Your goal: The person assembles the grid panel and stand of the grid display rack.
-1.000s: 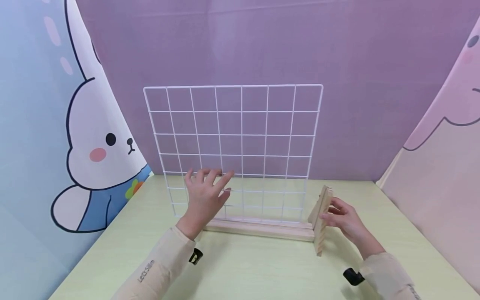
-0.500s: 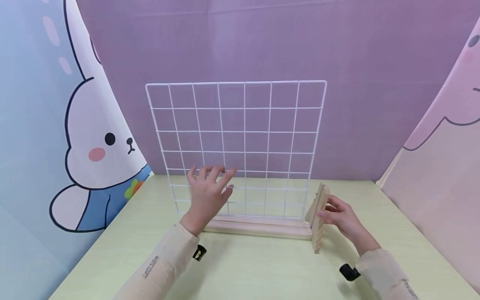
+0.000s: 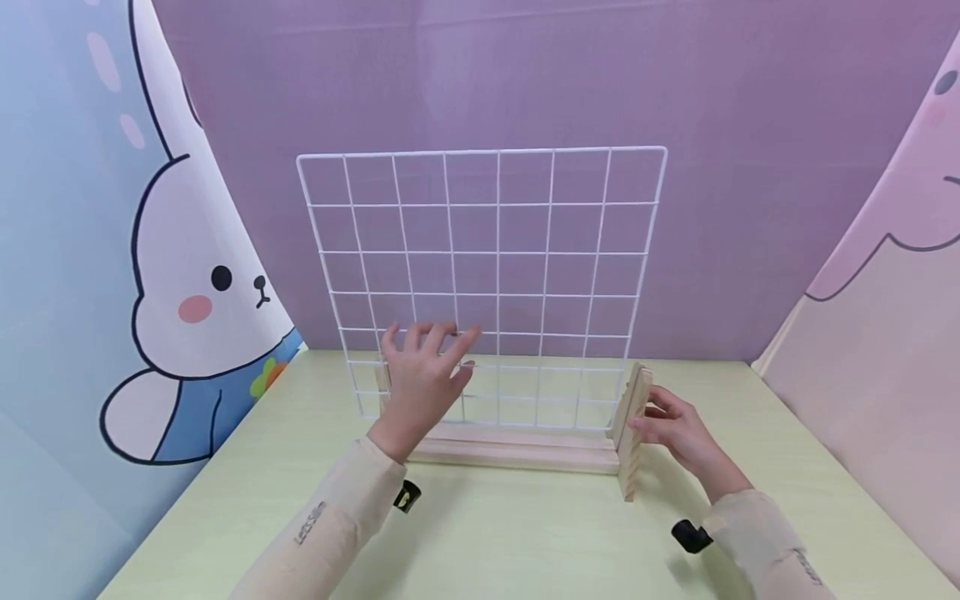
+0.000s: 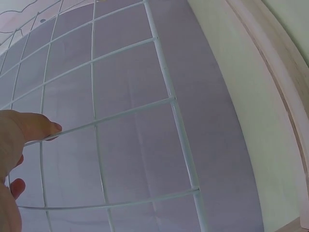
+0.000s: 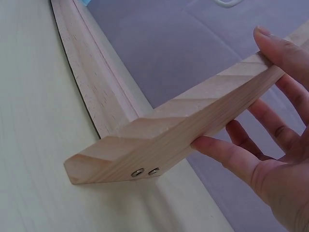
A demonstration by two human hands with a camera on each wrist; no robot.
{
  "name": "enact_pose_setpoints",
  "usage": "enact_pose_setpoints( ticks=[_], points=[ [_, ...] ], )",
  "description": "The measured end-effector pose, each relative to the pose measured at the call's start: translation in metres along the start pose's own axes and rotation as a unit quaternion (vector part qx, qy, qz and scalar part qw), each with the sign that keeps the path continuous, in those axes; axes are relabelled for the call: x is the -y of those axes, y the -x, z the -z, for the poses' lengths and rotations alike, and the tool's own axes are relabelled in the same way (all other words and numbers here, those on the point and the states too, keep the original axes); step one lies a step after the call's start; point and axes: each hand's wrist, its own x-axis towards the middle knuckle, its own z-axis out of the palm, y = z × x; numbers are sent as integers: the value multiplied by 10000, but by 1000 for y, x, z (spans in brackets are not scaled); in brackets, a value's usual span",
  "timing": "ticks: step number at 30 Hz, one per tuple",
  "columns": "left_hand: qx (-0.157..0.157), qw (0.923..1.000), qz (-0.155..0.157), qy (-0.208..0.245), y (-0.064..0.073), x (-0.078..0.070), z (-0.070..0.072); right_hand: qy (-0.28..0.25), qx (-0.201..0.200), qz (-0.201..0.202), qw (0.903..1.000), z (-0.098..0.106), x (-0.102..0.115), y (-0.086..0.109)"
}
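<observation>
While widely splayed, left fingers [image 3: 461,345] against one grid [image 3: 498,252]; right fingers [image 5: 273,123] in a pinch on one board [image 5: 176,123].

The wire grid [image 3: 498,252] and wooden stand [image 3: 517,458] bar the middle; passage lies over the near surface [image 3: 525,542] and left of the grid.

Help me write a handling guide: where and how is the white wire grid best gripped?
Probably the top rim of the white wire grid, from above: the grid is roughly upright, this rim is uppermost and untouched, and gaps beneath leave room to wrap round it.
</observation>
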Motion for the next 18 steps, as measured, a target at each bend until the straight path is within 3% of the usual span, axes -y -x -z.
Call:
enact_pose_setpoints(
  ticks=[10, 18],
  points=[
    [150, 9998, 31, 142, -7, -2, 0, 41, -5, -56, 10000, -4, -2, -1],
    [42, 9999, 10, 141, -14, -5, -3, 58, 23, -39, 10000, -4, -2, -1]
  ],
)
